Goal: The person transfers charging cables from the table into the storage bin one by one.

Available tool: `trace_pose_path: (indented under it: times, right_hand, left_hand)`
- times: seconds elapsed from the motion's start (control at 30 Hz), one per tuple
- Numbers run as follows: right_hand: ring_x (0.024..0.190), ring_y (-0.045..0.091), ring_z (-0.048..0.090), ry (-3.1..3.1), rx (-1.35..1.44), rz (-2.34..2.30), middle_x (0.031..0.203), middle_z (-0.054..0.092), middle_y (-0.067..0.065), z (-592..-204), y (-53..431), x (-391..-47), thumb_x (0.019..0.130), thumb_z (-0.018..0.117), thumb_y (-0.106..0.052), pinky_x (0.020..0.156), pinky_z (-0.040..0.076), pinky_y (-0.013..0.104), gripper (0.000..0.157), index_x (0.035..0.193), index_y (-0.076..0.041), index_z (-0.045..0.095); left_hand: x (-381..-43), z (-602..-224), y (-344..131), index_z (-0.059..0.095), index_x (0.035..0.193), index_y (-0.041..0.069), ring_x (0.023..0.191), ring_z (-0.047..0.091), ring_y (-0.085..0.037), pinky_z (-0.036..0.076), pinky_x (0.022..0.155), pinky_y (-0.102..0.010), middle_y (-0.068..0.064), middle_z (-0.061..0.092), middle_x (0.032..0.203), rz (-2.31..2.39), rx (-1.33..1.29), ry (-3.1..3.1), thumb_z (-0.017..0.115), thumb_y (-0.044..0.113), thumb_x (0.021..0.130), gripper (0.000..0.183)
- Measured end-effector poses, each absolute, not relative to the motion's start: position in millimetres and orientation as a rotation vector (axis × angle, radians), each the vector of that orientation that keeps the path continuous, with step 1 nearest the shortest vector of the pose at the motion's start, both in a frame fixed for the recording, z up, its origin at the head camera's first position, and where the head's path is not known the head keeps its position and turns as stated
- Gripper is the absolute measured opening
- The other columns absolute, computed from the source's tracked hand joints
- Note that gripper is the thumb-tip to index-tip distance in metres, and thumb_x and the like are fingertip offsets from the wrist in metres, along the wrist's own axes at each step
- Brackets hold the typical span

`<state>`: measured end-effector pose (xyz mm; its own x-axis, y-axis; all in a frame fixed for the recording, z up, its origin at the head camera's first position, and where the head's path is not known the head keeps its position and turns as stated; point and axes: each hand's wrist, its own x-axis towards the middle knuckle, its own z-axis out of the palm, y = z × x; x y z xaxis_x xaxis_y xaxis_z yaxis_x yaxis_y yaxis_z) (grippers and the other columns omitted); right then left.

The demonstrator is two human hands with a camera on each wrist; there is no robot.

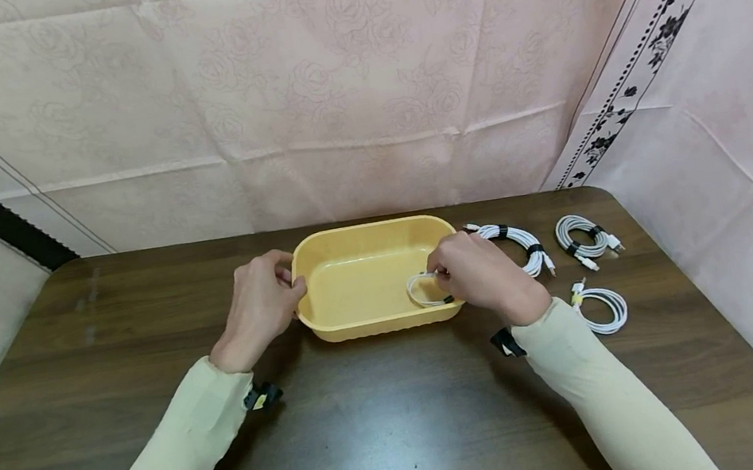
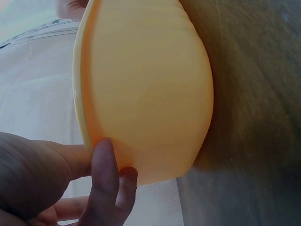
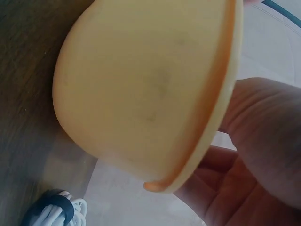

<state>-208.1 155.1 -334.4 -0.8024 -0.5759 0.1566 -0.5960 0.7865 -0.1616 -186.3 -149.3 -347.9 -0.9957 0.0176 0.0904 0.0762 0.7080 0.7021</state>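
A yellow plastic tub stands on the table near its far edge. My left hand grips the tub's left rim; in the left wrist view, the thumb is at the rim and curled fingers lie against the outer wall. At the tub's right end, my right hand reaches over the rim and holds a coiled white cable with a black tie, low inside the tub. In the right wrist view the tub's wall hides that cable and the fingertips.
Right of the tub lie a large white cable coil with black ties, a second black-tied coil and a smaller coil with a yellow tie. The wooden table meets a patterned cloth backdrop behind.
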Motion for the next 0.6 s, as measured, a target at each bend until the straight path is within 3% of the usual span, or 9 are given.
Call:
trace_pose_path:
  times: [0.2,0.43,0.6]
  right_hand:
    - [0.060,0.012,0.037,-2.884,0.939,0.274,0.060,0.036,-0.007,-337.9,153.1,-208.7,0.075,0.056,0.008,0.052,0.030,0.026,0.036,0.054,-0.020,0.051]
    - [0.062,0.014,0.041,-2.874,0.928,0.210,0.062,0.043,-0.004,-341.1,151.3,-209.7,0.079,0.058,0.007,0.053,0.033,0.027,0.035,0.057,-0.019,0.058]
    - [0.061,0.014,0.038,-2.868,0.917,0.163,0.062,0.037,-0.005,-343.9,150.2,-210.2,0.081,0.057,0.009,0.052,0.031,0.028,0.041,0.053,-0.019,0.049]
  left_hand:
    - [-186.4,-348.0,-149.2,0.063,0.127,-0.004,0.058,0.066,-0.015,0.055,0.049,-0.025,-0.016,0.067,0.091,-1.170,-0.075,-2.832,0.063,0.006,0.094,0.035]
    - [-186.1,-347.2,-148.8,0.063,0.127,-0.004,0.058,0.066,-0.016,0.056,0.050,-0.026,-0.016,0.066,0.092,-1.188,-0.073,-2.835,0.063,0.006,0.094,0.035]
    - [-186.5,-347.9,-149.3,0.062,0.128,-0.005,0.058,0.067,-0.016,0.058,0.051,-0.027,-0.017,0.066,0.092,-1.203,-0.082,-2.832,0.063,0.007,0.095,0.035]
